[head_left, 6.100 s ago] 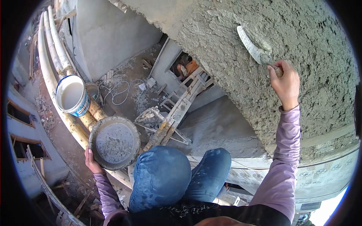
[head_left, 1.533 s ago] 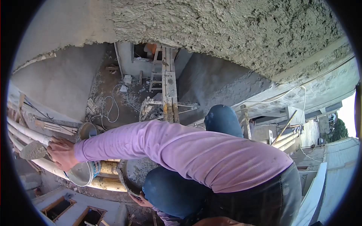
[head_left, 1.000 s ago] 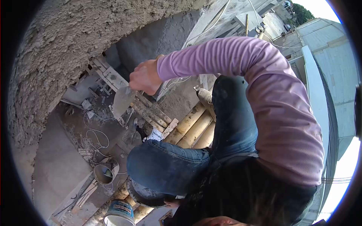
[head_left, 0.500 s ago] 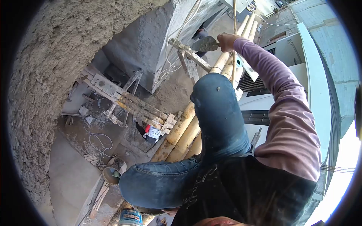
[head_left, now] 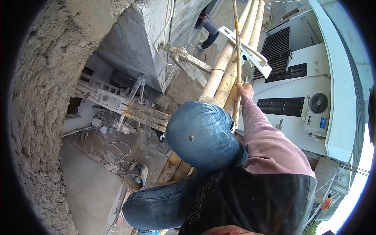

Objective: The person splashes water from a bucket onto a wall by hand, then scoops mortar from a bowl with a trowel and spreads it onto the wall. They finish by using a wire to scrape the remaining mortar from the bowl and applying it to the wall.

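Observation:
My right hand (head_left: pixel 246 90), at the end of a pink sleeve, is closed round the handle of a trowel (head_left: pixel 247 72) with a grey-smeared blade. The hand is beside a thin upright bamboo pole (head_left: pixel 237 43), over thick bamboo poles (head_left: pixel 225 84). Just beyond the trowel lies a long white tool (head_left: pixel 254 58) across the poles, near a small teal round object (head_left: pixel 244 58). My left hand is out of view. My bent knees in blue jeans (head_left: pixel 201 135) fill the middle.
A rough mortar wall (head_left: pixel 43 113) rises on the left. Wooden scaffold planks (head_left: pixel 113 102), a bucket (head_left: pixel 134 182) and a hose (head_left: pixel 117 150) are below. A person (head_left: pixel 209 29) bends by the far wall. An air-conditioning unit (head_left: pixel 316 113) hangs at right.
My right hand has come down and nearer with the trowel, whose blade now points away instead of left. The view has shifted, showing more of the far person. The hand at the bottom edge is gone.

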A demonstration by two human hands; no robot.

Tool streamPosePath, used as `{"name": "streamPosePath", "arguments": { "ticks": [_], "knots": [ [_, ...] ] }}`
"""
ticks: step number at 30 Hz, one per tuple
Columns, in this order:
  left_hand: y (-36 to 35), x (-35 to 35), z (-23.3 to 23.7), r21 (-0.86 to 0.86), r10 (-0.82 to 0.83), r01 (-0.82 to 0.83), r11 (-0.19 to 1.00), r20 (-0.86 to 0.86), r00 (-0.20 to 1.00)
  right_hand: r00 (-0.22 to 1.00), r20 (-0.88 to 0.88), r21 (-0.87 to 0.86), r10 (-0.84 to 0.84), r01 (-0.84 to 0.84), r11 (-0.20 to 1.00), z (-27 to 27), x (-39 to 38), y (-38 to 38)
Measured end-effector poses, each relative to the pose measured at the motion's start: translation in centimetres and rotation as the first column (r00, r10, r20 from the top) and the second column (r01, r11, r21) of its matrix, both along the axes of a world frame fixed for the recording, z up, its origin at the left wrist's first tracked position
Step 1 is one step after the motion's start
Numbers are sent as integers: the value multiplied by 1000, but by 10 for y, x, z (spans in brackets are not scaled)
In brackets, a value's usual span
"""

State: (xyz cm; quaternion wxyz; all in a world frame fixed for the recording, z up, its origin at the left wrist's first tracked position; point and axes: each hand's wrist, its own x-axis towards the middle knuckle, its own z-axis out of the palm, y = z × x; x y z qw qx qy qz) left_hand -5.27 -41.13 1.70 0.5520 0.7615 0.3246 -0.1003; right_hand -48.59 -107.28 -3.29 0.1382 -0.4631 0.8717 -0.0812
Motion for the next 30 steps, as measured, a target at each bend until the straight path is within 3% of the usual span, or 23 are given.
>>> {"name": "streamPosePath", "arguments": {
  "ticks": [5,11,15,19,30],
  "knots": [
    [-7,9,9,37,-20,21,999,-11,1000,991,133,37,9,-14,999,-21,-24,0],
    [-8,15,20,92,-41,43,995,-25,999,998,59,50,-35,32,998,14,-38,-1],
    [-13,20,17,95,-30,31,995,-19,999,992,-120,37,-35,40,999,14,-91,-15],
    [-14,22,15,95,-10,11,995,-18,1000,989,-130,59,-73,81,995,37,-111,-21],
    [-15,16,13,80,32,-31,996,-11,999,992,-113,112,48,-35,993,3,-97,-22]
  ]
}}
